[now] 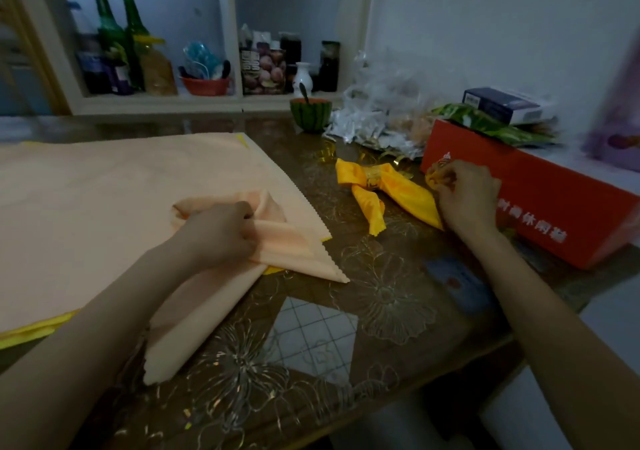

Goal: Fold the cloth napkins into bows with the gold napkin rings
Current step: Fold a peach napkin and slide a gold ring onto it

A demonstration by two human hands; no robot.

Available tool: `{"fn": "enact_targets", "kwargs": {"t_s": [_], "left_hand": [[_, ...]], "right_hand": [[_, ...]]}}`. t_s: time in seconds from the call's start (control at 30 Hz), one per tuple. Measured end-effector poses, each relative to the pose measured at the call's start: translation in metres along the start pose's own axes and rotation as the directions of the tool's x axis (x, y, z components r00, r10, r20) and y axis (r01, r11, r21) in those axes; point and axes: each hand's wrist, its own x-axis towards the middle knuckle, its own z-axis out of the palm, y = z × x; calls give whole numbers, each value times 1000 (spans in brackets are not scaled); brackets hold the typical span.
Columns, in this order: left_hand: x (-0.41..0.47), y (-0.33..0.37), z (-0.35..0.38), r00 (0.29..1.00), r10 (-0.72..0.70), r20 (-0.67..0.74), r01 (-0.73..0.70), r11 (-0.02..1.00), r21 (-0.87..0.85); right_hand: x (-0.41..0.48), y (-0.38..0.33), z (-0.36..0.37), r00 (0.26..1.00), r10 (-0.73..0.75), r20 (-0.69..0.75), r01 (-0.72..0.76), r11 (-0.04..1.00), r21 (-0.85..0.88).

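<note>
A folded peach napkin (277,241) lies on top of a flat stack of peach cloths (104,200), its long tail running toward the table's front. My left hand (218,235) grips it at the gathered middle. A yellow napkin (391,190) shaped as a bow with a gold ring (373,176) around its centre lies to the right on the table. My right hand (464,196) is beside the bow's right end and pinches a small gold ring (437,175), partly hidden by the fingers.
A red cardboard box (554,214) stands right of my right hand, with a blue box and green packet on it. Loose gold rings (325,154), crinkled plastic bags (381,117) and a watermelon-patterned bowl (310,114) sit behind. A shelf with bottles lines the back wall.
</note>
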Motion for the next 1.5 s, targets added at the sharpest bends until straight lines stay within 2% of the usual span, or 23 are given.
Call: {"fn": "enact_targets", "kwargs": {"t_s": [0.07, 0.1, 0.17, 0.27, 0.37, 0.5, 0.63, 0.7, 0.77, 0.83, 0.93, 1.1, 1.27, 1.37, 1.43, 1.5], "left_hand": [[-2, -9, -9, 998, -61, 15, 61, 998, 17], [0, -11, -12, 998, -60, 34, 58, 997, 50], [-5, -22, -18, 992, -123, 24, 123, 992, 29], [-6, -32, -19, 985, -173, 1, 173, 983, 60], [-5, -41, -18, 984, -170, -44, 173, 982, 73], [-5, -53, -20, 985, -147, -85, 159, 974, 162], [-5, -52, -15, 979, -134, -151, 158, 975, 156], [-4, -41, -13, 974, -62, -217, 98, 983, 158], [-1, -34, -11, 978, 17, -210, 15, 988, 150], [1, -27, -7, 989, 35, -142, -20, 994, 103], [2, -25, -4, 993, 3, -118, 8, 996, 88], [3, -25, -4, 992, -30, -124, 35, 999, 37], [2, -31, -3, 988, -26, -154, 28, 1000, 14], [1, -34, -1, 978, -39, -205, 17, 994, -105], [2, -37, -2, 970, -80, -229, 25, 972, -235], [1, -38, -3, 973, -106, -206, 27, 934, -357]], "right_hand": [[-4, -29, -11, 994, -47, 99, 9, 936, 352], [-12, -38, -18, 985, -57, 163, -24, 891, 454], [-18, -67, -26, 938, -183, 295, -15, 829, 560], [-21, -105, -30, 863, -308, 400, -50, 737, 674], [-22, -145, -15, 783, -389, 486, -92, 700, 708], [-26, -193, 16, 663, -483, 572, -49, 735, 676], [-38, -207, 45, 632, -504, 589, -8, 755, 656], [-47, -201, 52, 594, -507, 624, -2, 775, 632], [-48, -195, 58, 572, -516, 638, 80, 809, 583], [-50, -192, 60, 598, -489, 635, 73, 823, 564], [-52, -192, 56, 655, -408, 636, -63, 809, 585], [-59, -195, 55, 705, -425, 568, 23, 814, 581], [-63, -197, 53, 721, -364, 590, -133, 763, 633], [-65, -198, 50, 710, -344, 614, -201, 737, 645], [-66, -198, 49, 730, -326, 601, -240, 701, 672], [-66, -198, 50, 757, -344, 555, -204, 682, 702]]}}
